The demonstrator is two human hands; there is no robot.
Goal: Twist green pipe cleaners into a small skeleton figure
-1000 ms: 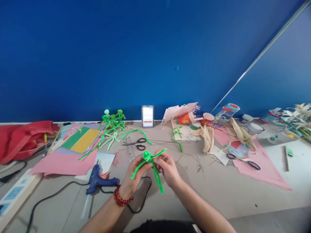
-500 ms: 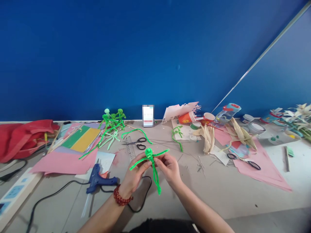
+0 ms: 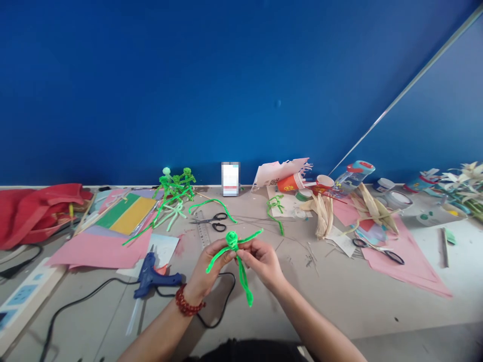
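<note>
Both grips are closed and narrow here: the left hand [image 3: 209,269] and the right hand [image 3: 262,261] are pinching a green pipe-cleaner figure [image 3: 232,240] between fingers and thumbs, up in the air above the worktop [image 3: 339,301], round head on top, long legs dangling free. That pinch is the danger point: ease off and the twists at the neck could slacken, letting the arms spring out of shape. Pull too hard and a stem could kink! Just below, the legs hang near a black cord [image 3: 234,289] looping from a blue hot glue gun [image 3: 153,279], which lies close to the left wrist and its red beaded bracelet [image 3: 186,301]. A snag there could drag the gun along, and whether it's hot, we can't tell from here. Further out, black-handled scissors [image 3: 215,222] sit beside a steel ruler [image 3: 203,229], with more green figures [image 3: 175,183] beyond; a dropped piece could tangle among them.
</note>
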